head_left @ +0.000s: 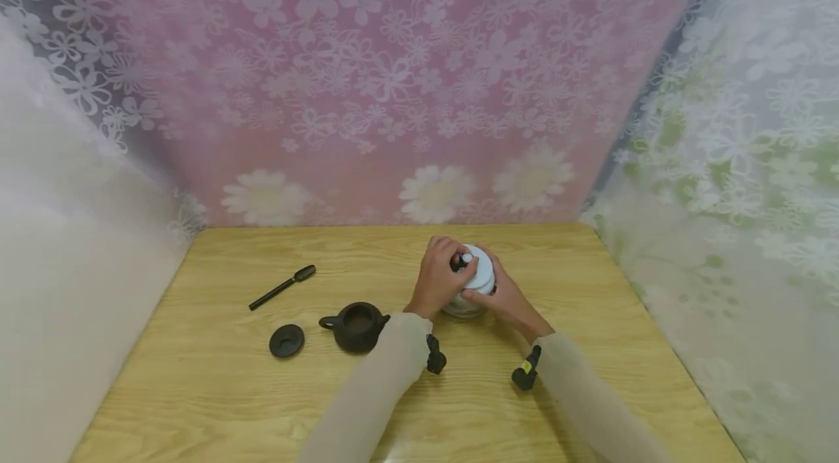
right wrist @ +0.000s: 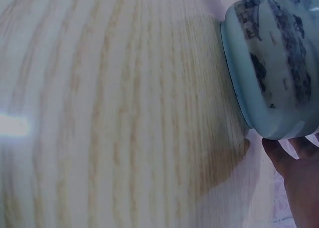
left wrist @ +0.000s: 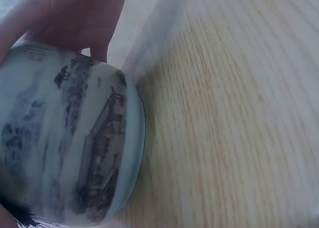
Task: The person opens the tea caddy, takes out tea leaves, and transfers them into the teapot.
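A pale blue porcelain jar (left wrist: 65,138) with a painted landscape of buildings and trees stands on the table, its flat lid (head_left: 483,271) topped by a small white knob. My right hand (head_left: 510,303) holds the jar around its right side, thumb at the front; its fingers show along the jar's lower edge in the right wrist view. Over the lid, my left hand (head_left: 440,274) grips a small brush, mostly hidden by the fingers. Black bristles (left wrist: 22,215) poke out beside the jar in the left wrist view.
Left of the jar, a dark teapot (head_left: 357,328) stands uncovered, partly behind my left sleeve. Its round dark lid (head_left: 286,341) lies further left. A thin black tool (head_left: 283,288) with a wider end lies behind them. Floral cloth walls (head_left: 419,84) border the wooden table (head_left: 197,390).
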A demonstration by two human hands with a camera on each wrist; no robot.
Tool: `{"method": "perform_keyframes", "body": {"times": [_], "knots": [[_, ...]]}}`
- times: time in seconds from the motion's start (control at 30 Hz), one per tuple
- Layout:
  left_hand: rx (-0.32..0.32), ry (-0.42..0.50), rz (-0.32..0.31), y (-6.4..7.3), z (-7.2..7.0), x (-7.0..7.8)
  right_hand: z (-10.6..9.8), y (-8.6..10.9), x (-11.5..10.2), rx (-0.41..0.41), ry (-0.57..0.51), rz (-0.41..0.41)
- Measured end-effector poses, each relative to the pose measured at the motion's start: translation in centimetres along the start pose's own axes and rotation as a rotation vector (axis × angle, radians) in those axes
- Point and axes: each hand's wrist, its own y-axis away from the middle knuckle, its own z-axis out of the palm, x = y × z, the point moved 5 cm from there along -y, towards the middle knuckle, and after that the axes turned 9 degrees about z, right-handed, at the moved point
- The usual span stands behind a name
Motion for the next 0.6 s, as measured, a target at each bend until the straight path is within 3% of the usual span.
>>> {"method": "perform_keyframes", "body": {"times": [0.6], "knots": [[0.072,-0.073,0.119,0.10,-0.53,0.53,0.16,0.11,-0.51,0.001,0.039,-0.004]]}}
